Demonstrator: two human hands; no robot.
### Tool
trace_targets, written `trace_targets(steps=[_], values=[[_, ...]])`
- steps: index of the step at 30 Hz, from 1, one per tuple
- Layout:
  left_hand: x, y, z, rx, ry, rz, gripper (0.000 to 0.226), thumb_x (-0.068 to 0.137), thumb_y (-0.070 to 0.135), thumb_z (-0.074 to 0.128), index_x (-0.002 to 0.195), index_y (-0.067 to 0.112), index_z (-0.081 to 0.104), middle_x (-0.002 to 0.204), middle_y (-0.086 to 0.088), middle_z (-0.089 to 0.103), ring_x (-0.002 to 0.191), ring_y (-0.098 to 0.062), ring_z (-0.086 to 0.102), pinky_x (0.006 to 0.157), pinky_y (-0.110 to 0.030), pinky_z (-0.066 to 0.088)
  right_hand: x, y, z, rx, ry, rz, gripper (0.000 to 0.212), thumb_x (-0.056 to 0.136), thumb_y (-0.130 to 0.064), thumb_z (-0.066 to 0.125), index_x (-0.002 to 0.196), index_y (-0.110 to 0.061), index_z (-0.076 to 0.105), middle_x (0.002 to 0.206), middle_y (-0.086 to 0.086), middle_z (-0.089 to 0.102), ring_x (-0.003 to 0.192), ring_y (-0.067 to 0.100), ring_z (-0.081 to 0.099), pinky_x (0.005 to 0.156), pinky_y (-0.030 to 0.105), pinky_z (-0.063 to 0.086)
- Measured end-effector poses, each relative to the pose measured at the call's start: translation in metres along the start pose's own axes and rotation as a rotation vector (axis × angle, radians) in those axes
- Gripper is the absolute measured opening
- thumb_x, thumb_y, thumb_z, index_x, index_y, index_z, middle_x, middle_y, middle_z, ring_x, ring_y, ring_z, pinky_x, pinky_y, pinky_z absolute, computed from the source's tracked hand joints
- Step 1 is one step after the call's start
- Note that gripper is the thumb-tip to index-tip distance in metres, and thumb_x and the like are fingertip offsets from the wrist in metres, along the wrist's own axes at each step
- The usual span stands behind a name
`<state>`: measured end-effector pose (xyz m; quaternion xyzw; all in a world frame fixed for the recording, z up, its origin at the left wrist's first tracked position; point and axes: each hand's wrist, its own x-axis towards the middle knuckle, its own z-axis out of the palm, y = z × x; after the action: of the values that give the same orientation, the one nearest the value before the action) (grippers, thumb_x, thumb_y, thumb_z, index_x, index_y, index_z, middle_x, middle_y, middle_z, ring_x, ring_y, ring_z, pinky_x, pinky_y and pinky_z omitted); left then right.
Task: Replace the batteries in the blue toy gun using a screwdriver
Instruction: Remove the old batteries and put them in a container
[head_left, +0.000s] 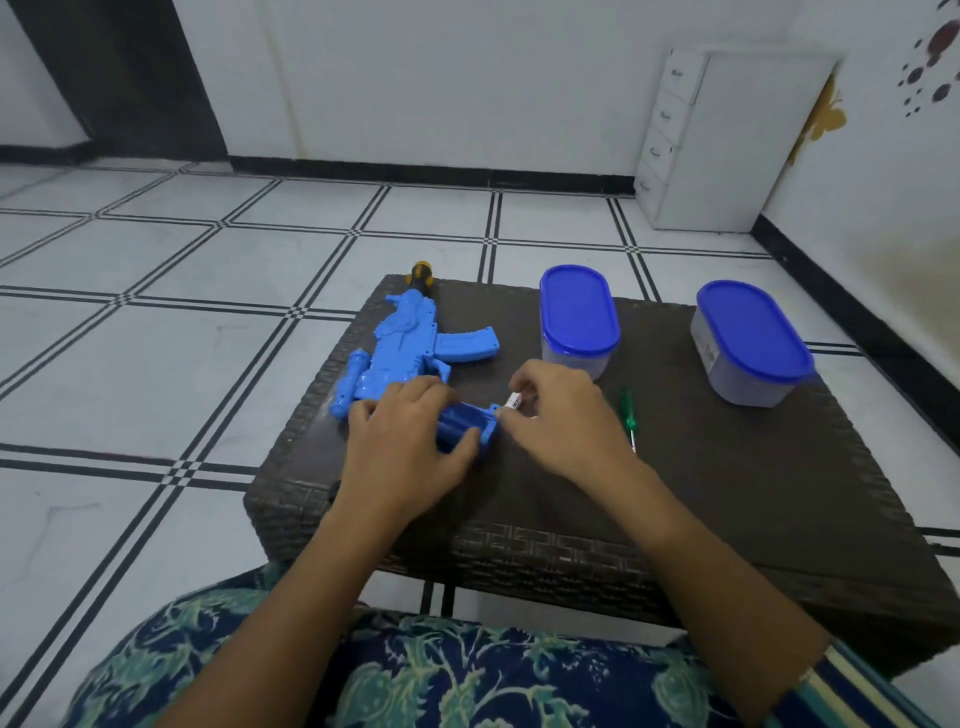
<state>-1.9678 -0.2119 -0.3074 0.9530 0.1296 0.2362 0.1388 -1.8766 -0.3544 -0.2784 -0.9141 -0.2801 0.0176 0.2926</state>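
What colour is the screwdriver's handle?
Green, translucent; the screwdriver lies beside the right hand, head view.

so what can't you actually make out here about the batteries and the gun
- Battery compartment of the blue toy gun, head view: the left hand covers the grip, so any cells inside are hidden.
- Battery: mostly wrapped by the right hand; label too small to read.
- Two blue-lidded containers: the lids hide their contents.
- Green screwdriver: tip type too small to tell.
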Motion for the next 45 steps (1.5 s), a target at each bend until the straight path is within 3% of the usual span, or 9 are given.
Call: trace_targets(steps=[10, 15, 21, 26, 30, 33, 37, 41, 45], values=[[-0.01, -0.035, -0.007, -0.038, -0.115, -0.339, 0.054, 0.073, 0.044, 0.068, 0.111, 0.012, 0.048, 0.111, -0.012, 0.053, 0.106, -0.032, 0.05, 0.086, -0.039, 0.043, 0.003, -0.017, 0.024, -0.049, -0.212, -0.159, 0.056, 0.084, -0.03, 0.073, 0.133, -0.013, 0.051, 0.129, 0.005, 0.057, 0.122, 0.023, 0.049, 0.101, 0.038, 0.044], [-0.006, -0.036, 0.001, -0.125, -0.013, -0.332, 0.055, 0.073, 0.028, 0.068, 0.121, 0.011, 0.046, 0.104, -0.014, 0.061, 0.099, -0.031, 0.054, 0.074, -0.033, 0.04, 0.013, -0.019, 0.031, -0.115, -0.204, -0.117, 0.046, 0.079, -0.04, 0.075, 0.113, -0.012, 0.06, 0.106, 0.007, 0.062, 0.104, 0.024, 0.053, 0.085, 0.041, 0.049], [0.003, -0.04, -0.007, -0.078, 0.081, -0.313, 0.057, 0.073, 0.026, 0.066, 0.126, 0.019, 0.047, 0.096, -0.007, 0.064, 0.094, -0.03, 0.058, 0.067, -0.034, 0.043, 0.013, -0.024, 0.036, -0.026, -0.118, -0.076, 0.05, 0.074, -0.043, 0.079, 0.11, -0.011, 0.065, 0.105, 0.008, 0.066, 0.099, 0.023, 0.06, 0.084, 0.043, 0.053], [0.004, -0.039, -0.023, 0.069, 0.198, -0.192, 0.059, 0.074, 0.031, 0.069, 0.129, 0.024, 0.05, 0.1, 0.0, 0.066, 0.095, -0.024, 0.06, 0.062, -0.029, 0.037, 0.015, -0.027, 0.043, 0.176, -0.116, -0.054, 0.052, 0.066, -0.042, 0.086, 0.107, -0.014, 0.07, 0.098, 0.001, 0.071, 0.094, 0.016, 0.064, 0.082, 0.039, 0.056], [0.004, -0.052, -0.028, 0.074, 0.264, -0.068, 0.062, 0.067, 0.023, 0.075, 0.126, 0.021, 0.056, 0.091, 0.001, 0.068, 0.082, -0.022, 0.063, 0.056, -0.023, 0.036, 0.017, -0.033, 0.051, 0.412, -0.127, -0.045, 0.031, 0.078, -0.039, 0.078, 0.094, -0.013, 0.073, 0.084, -0.002, 0.074, 0.079, 0.014, 0.069, 0.075, 0.039, 0.058], [0.003, -0.06, -0.031, 0.078, 0.316, -0.003, 0.065, 0.065, 0.017, 0.075, 0.127, 0.02, 0.057, 0.091, 0.001, 0.069, 0.083, -0.02, 0.064, 0.054, -0.024, 0.041, 0.02, -0.034, 0.055, 0.562, -0.121, -0.024, 0.028, 0.09, -0.03, 0.068, 0.07, -0.015, 0.058, 0.057, -0.014, 0.054, 0.056, 0.0, 0.05, 0.057, 0.019, 0.04], [0.006, -0.059, -0.029, 0.045, 0.364, -0.02, 0.065, 0.066, 0.018, 0.075, 0.128, 0.021, 0.056, 0.089, 0.002, 0.068, 0.076, -0.019, 0.063, 0.057, -0.022, 0.039, 0.026, -0.033, 0.062, 0.779, -0.137, 0.049, 0.006, 0.093, -0.017, 0.064, 0.094, -0.023, 0.062, 0.092, -0.011, 0.068, 0.089, -0.001, 0.063, 0.076, 0.012, 0.049], [0.007, -0.061, -0.023, -0.06, 0.339, -0.062, 0.07, 0.069, 0.02, 0.071, 0.135, 0.024, 0.048, 0.106, 0.007, 0.069, 0.088, -0.018, 0.066, 0.073, -0.034, 0.05, 0.028, -0.028, 0.074, 0.876, -0.124, 0.086, 0.025, 0.091, -0.003, 0.064, 0.114, -0.006, 0.056, 0.11, 0.004, 0.066, 0.099, 0.008, 0.063, 0.078, 0.016, 0.051], [0.011, -0.056, -0.025, -0.129, 0.343, -0.069, 0.064, 0.071, 0.026, 0.065, 0.132, 0.027, 0.046, 0.116, 0.015, 0.063, 0.098, -0.009, 0.061, 0.088, -0.032, 0.035, 0.029, -0.028, 0.079, 1.001, -0.105, 0.112, 0.036, 0.09, 0.008, 0.06, 0.123, -0.005, 0.052, 0.121, 0.009, 0.064, 0.111, 0.015, 0.062, 0.09, 0.022, 0.053]])
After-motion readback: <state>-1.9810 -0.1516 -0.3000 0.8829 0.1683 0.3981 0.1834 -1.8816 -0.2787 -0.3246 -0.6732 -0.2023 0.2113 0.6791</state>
